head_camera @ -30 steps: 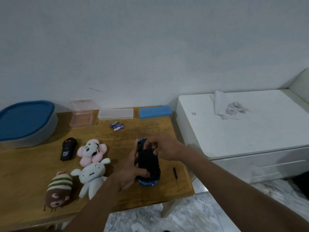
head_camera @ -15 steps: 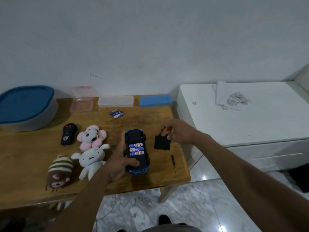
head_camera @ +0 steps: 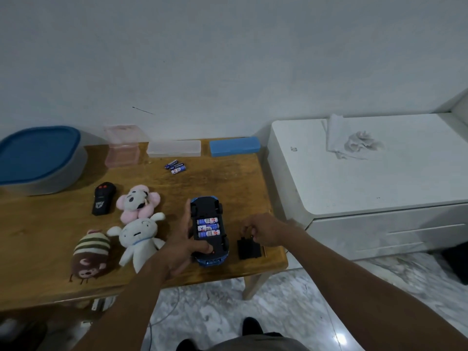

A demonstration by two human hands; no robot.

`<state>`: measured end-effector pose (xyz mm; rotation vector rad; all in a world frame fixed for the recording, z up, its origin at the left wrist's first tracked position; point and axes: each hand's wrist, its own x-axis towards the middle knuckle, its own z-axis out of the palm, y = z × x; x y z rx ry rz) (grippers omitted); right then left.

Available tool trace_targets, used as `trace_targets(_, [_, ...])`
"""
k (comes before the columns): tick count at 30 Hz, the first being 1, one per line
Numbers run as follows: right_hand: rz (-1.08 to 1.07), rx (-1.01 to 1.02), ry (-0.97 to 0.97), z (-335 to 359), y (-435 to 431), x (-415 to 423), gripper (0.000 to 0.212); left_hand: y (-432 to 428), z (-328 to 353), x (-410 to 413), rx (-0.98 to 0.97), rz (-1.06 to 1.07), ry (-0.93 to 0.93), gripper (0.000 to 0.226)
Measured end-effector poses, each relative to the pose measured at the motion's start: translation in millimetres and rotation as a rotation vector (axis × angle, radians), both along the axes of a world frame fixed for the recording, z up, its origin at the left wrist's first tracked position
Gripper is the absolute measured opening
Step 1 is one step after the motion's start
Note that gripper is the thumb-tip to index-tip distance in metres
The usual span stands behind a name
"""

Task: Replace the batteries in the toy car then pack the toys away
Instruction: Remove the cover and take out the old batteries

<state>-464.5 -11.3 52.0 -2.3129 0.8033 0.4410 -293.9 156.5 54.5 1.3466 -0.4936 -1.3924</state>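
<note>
wooden table | toy car | three plush toys | remote | loose batteries

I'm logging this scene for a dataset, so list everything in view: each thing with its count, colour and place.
Toy car: one, blue, upside down on the wooden table, compartment open.
Batteries in car: three, blue-white.
Battery cover: one, black, right of car.
Loose batteries: three, blue, table rear.
Remote control: one, black, left of plush toys.
Plush toys: three; pink-white, white, brown striped; table left.
Lidded tub: one, grey, blue lid, far left.
Plastic boxes: three; pink, clear, blue; along wall.
Cabinet: one, white, right.
Crumpled cloth: one, white, on cabinet.
Left hand: grips car.
Right hand: at cover.
</note>
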Motion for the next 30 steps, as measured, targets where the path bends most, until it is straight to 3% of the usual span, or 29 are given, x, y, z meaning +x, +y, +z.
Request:
trace_targets(9, [-0.043,-0.041,-0.056,-15.1,-2.4,3.7,0.035,5.5,2.7,-0.6,-0.001,-0.016,-0.005,0.120])
trace_targets(22, [-0.054,-0.126,0.006,-10.6,-2.4,6.4,0.027,2.5,0.2,8.7,-0.004,0.006,0.025,0.127])
trace_targets(30, [-0.297,-0.085,-0.321,50.6,-4.7,26.6,0.017,-7.9,8.9,11.4,-0.026,0.000,-0.001,0.122])
